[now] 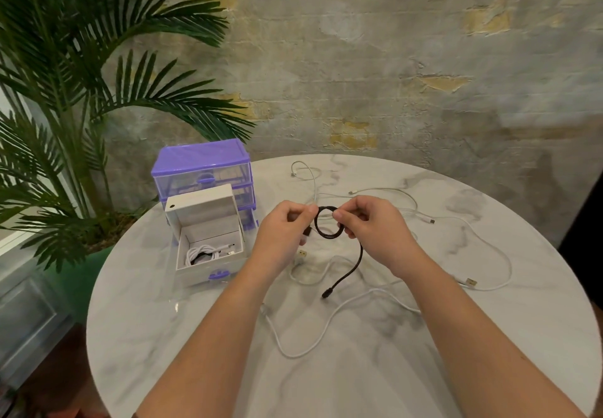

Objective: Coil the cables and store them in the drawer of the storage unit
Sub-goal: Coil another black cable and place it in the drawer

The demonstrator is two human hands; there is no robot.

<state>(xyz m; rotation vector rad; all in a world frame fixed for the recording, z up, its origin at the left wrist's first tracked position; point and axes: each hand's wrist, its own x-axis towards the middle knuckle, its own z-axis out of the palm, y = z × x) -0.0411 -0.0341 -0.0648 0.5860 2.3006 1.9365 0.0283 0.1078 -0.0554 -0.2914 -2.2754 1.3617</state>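
Both hands work above the middle of the table [163, 336]. The left hand [280, 238] and right hand [375, 231] each pinch the black cable [329, 227], held as a small coil with a loose tail hanging toward the tabletop.

Risk: the coil looks loosely gathered; if either pinch slackens it would likely spring open. The hanging tail could snag the white cables [489, 248] lying uncoiled beneath and toward the right edge.

The open drawer [208, 251] sits near the left edge before the purple storage unit [202, 169], already holding a coiled white cable. A cardboard flap stands behind it. A palm plant [65, 91] stands beyond the left edge, clear of the work.
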